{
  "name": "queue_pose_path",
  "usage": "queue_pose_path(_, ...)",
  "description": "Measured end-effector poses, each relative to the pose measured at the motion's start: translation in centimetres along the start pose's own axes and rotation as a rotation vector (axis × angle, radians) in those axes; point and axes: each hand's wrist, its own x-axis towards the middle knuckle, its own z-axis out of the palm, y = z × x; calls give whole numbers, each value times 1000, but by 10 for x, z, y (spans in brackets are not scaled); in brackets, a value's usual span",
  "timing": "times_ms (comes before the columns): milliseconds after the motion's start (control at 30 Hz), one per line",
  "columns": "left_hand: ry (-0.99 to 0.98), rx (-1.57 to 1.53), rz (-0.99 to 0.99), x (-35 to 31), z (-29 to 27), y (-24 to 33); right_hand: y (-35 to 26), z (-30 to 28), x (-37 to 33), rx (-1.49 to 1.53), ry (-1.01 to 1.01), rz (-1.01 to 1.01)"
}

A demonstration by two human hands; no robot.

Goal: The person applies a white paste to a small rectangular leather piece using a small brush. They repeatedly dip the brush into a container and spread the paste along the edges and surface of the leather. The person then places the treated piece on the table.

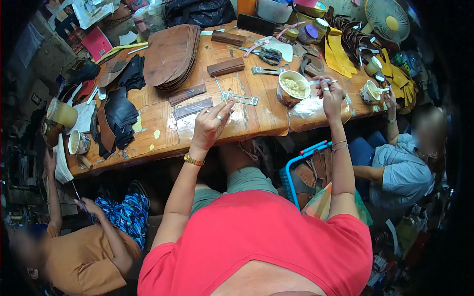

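My right hand (pixel 332 96) is closed round a white spoon (pixel 316 82) just right of a paper cup (pixel 292 89) of pale yellowish food. The cup stands near the table's front edge. Over the table's middle hovers my left hand (pixel 213 124), fingers bent and drawn together at the tips; whatever they may pinch is too small to make out. Beyond its fingertips lies a slotted metal plate (pixel 240 98) with a thin blue-and-white pen-like stick (pixel 218 85). Flat dark brown leather strips (pixel 192 108) lie left of this hand.
Stacked brown leather panels (pixel 173 54), black pieces (pixel 118 111) and scissors (pixel 270 56) cover the wooden table (pixel 261 121). A person (pixel 94 241) sits left; another (pixel 402 163) at right holds a spoon by a cup (pixel 370 92). A blue basket (pixel 289 180) stands beside my right arm.
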Motion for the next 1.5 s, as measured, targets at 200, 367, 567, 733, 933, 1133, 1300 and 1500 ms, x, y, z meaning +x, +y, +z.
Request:
queue_pose_path(200,13,3,2,1,2,-1,19,4,3,337,-87,280)
queue_pose_path(367,25,8,4,2,1,0,41,-11,5,606,-27,451)
queue_pose_path(567,30,-12,9,2,1,0,54,-19,0,755,58,501)
queue_pose_path(733,27,-9,8,1,1,0,42,-22,-3,699,85,442)
queue_pose_path(933,16,1,8,1,1,0,9,-24,-12,398,103,186)
queue_pose_path(1133,15,3,15,1,2,-1,-12,-14,-21,63,83,-66)
queue_pose_path(1300,22,7,15,-1,4,-3,-9,-8,-26,25,69,-117)
queue_pose_path(1500,22,9,11,0,2,0,6,-8,-32,347,100,148)
